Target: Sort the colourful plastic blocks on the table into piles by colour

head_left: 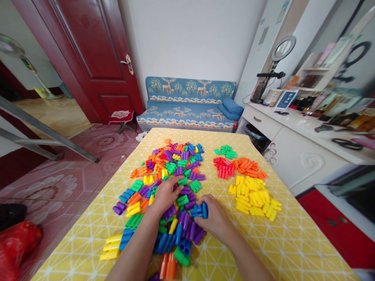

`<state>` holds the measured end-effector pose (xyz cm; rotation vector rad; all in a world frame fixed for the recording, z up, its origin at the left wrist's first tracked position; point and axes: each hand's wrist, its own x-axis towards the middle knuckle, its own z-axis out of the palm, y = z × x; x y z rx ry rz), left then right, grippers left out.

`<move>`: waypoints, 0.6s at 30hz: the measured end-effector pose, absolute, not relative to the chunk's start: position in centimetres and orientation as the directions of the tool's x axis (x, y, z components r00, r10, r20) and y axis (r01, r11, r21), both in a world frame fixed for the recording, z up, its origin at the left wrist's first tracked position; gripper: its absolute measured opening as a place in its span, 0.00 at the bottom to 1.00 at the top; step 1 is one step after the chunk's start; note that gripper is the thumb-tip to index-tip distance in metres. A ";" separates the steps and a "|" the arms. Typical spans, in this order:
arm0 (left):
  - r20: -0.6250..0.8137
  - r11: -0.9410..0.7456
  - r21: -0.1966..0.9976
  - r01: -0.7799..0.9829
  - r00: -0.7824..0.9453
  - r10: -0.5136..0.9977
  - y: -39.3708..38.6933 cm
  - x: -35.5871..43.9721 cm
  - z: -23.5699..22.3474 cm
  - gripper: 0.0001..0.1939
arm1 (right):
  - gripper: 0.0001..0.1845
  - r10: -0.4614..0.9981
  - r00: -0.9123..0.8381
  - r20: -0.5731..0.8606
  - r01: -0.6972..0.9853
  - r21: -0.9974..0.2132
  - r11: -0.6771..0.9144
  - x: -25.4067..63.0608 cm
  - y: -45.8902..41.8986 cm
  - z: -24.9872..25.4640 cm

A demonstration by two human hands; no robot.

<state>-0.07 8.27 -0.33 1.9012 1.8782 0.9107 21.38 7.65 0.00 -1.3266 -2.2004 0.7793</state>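
Blue pieces (197, 211) pinched in the right hand's fingers (204, 200); left hand (167, 194) curled over the mixed pile (177, 164), can't tell if gripping. Sloppy pinch might drop blues beside those fingers.

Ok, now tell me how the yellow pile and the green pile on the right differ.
Size: the yellow pile has many more pieces and spreads wider than the green pile.
Place: the yellow pile lies nearer the person; the green pile sits farther off, toward the sofa.
Shared: each is a single colour and lies on the cloth.
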 end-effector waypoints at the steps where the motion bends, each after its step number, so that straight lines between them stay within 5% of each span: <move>1: 0.212 -0.084 0.630 0.772 -0.067 0.975 8.2 0.0 -0.2 0.20 | 0.15 0.906 -0.415 0.085 0.638 -0.682 0.357 21.4 7.8 -0.2; 10: 0.197 -0.070 0.627 0.776 -0.072 0.978 8.1 0.0 -0.1 0.20 | 0.15 0.937 -0.292 0.191 0.537 -0.778 0.325 22.3 9.6 -2.4; 18: 0.207 -0.073 0.621 0.781 -0.073 0.976 8.3 -0.1 -0.3 0.19 | 0.11 0.952 -0.252 0.171 0.741 -0.599 0.304 22.7 9.3 -1.4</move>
